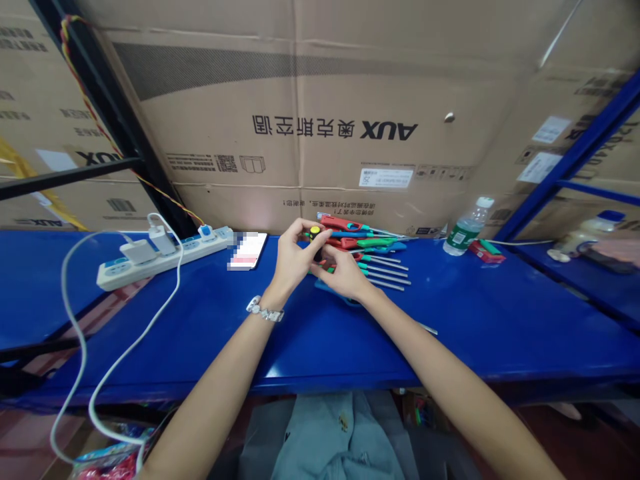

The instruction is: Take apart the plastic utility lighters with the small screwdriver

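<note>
Can't make out the full shape of the black-and-yellow object (315, 233), largely covered by the left hand (294, 252) and right hand (345, 272). Can't see some long-nosed lighters' (383, 259) handles behind the latter. Can't read the carton label's (386, 177) tiny print or the phone's (257, 251) partly pixelated screen.
</note>
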Available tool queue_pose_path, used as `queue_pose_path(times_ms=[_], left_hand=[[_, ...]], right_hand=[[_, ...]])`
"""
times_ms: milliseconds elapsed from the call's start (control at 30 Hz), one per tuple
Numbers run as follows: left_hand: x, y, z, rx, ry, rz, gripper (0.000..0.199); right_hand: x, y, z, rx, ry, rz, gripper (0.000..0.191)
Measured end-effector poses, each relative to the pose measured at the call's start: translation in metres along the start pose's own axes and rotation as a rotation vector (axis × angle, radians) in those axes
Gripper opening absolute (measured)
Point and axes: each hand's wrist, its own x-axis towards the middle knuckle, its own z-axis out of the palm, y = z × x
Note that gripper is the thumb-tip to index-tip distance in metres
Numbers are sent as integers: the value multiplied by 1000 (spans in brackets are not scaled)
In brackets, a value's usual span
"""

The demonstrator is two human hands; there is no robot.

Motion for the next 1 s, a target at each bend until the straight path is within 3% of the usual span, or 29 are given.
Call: queue_pose_path(times_ms=[100,200,333,400,500,600,733,900,1000], left_hand=[[-1,0,7,10,72,-11,26],[0,2,3,-25,-3,-1,29],[3,4,-12,-84,-191,-3,43],[5,4,-19,-66,-225,-12,42],[6,2,-19,-23,-161,-5,32],[6,2,-10,16,-43,-11,25],[3,6,0,80,12,11,22],[2,7,-11,65,-182,53,32],[4,4,-18,70,-217,51,28]], right_hand=[[-2,0,8,39,139,6,32],[-1,0,10,130,201,10,36],[-1,-1,2,162,49,3,30],[-2,0,-1,170,-42,11,27],[-3,0,1,127,-33,18,28],[-2,-1,8,80,143,16,39],[2,-2,12,76,288,12,36],[1,0,2,153,162,40,37],[-2,-1,-2,191,46,37,35]])
